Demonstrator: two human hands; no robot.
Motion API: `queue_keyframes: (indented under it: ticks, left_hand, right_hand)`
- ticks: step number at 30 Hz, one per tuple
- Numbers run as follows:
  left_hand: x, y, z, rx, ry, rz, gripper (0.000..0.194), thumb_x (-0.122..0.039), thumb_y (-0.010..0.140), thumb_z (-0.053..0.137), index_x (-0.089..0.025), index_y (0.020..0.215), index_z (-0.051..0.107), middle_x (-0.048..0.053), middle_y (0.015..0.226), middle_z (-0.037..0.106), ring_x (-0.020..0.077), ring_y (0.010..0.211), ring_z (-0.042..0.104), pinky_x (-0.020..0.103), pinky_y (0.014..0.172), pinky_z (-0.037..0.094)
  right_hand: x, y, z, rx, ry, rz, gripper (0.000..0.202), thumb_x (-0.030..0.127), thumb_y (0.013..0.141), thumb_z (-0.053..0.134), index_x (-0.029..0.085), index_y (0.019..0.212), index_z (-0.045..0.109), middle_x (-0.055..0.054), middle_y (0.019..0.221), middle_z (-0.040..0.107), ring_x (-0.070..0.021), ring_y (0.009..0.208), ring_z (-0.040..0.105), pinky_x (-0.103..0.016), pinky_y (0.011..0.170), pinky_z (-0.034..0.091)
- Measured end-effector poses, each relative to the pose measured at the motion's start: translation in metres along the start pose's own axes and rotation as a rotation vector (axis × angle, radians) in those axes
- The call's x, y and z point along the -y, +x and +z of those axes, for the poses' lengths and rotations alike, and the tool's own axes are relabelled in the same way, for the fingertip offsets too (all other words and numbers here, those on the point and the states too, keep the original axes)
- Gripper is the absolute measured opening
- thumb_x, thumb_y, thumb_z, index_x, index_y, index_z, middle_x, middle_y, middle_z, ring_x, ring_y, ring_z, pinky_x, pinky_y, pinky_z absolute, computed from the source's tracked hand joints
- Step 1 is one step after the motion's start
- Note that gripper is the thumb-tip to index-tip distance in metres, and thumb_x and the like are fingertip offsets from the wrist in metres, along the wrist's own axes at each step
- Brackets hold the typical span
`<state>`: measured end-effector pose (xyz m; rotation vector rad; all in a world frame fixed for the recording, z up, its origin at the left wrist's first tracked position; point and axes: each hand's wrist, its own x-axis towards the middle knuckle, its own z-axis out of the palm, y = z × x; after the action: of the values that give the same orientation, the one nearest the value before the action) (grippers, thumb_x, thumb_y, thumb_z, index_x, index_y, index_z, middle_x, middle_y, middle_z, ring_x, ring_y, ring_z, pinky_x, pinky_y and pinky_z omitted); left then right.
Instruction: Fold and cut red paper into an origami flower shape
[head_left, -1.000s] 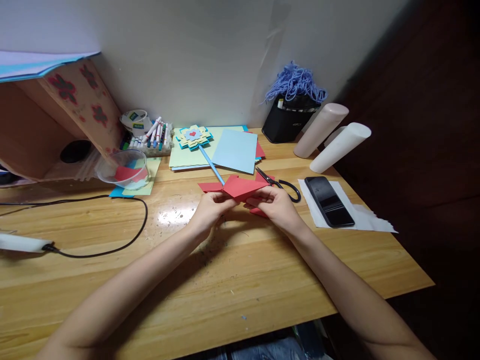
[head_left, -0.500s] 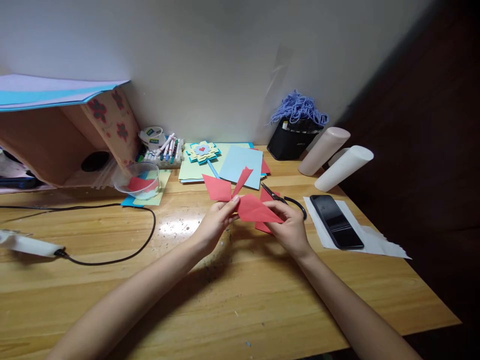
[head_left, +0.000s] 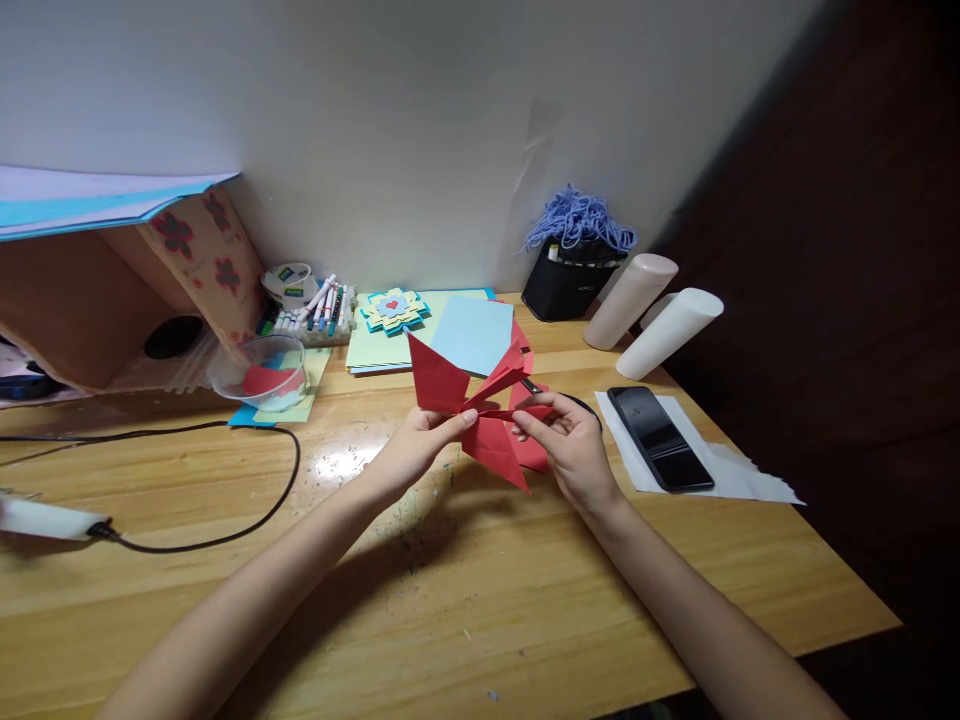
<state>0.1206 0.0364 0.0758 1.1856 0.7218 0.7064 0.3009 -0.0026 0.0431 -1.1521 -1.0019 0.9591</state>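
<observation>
A folded red paper shape (head_left: 495,448) with several pointed petals is held above the table between both hands. My left hand (head_left: 429,440) pinches it near its centre, thumb on top. My right hand (head_left: 566,435) pinches a narrow folded petal on the right side between thumb and fingers. Behind my right hand lie black scissors (head_left: 592,402), mostly hidden, and more red paper (head_left: 536,455) on the table. A light blue paper sheet (head_left: 480,335) lies just beyond the red shape.
A layered paper flower (head_left: 394,308) rests on stacked paper at the back. To the left are markers (head_left: 324,305), a clear plastic bowl (head_left: 262,375), a cardboard box (head_left: 199,270) and a black cable (head_left: 289,490). On the right stand two bottles (head_left: 667,335) near a phone (head_left: 660,440).
My right hand has shifted its hold to a narrow petal, and the red shape has turned, with one petal now pointing down toward me. The view has shifted slightly.
</observation>
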Motion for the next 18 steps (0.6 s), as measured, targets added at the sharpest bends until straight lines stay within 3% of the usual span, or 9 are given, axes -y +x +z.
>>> queue_keyframes:
  ticks: [8,13,18]
  left_hand:
    - [0.002,0.002,-0.006,-0.049,0.128,0.021,0.022,-0.032,0.075,0.068,-0.015,0.089,0.067,0.005,0.093,0.071,0.0179,0.088,0.063,0.026,0.077,0.047]
    - [-0.001,0.003,-0.008,-0.055,0.119,-0.007,0.025,-0.033,0.073,0.069,-0.015,0.091,0.068,0.006,0.091,0.070,0.0180,0.087,0.061,0.026,0.076,0.045]
    - [-0.007,0.004,-0.013,-0.003,0.024,-0.135,0.029,-0.037,0.073,0.068,-0.012,0.089,0.070,0.006,0.076,0.066,0.0158,0.079,0.059,0.026,0.073,0.044]
  right_hand:
    - [-0.001,0.000,0.001,-0.006,-0.011,-0.027,0.021,0.033,0.069,0.073,0.019,0.079,0.061,0.001,0.070,0.065,-0.0110,0.057,0.063,-0.024,0.062,0.054]
    - [0.003,0.001,-0.002,0.072,-0.054,-0.042,0.023,0.029,0.067,0.076,0.021,0.084,0.064,0.000,0.081,0.067,-0.0121,0.066,0.064,-0.026,0.067,0.055]
    - [0.009,-0.001,-0.007,0.153,-0.247,-0.275,0.005,0.023,0.075,0.067,0.022,0.080,0.067,-0.003,0.083,0.067,-0.0169,0.081,0.064,-0.031,0.072,0.054]
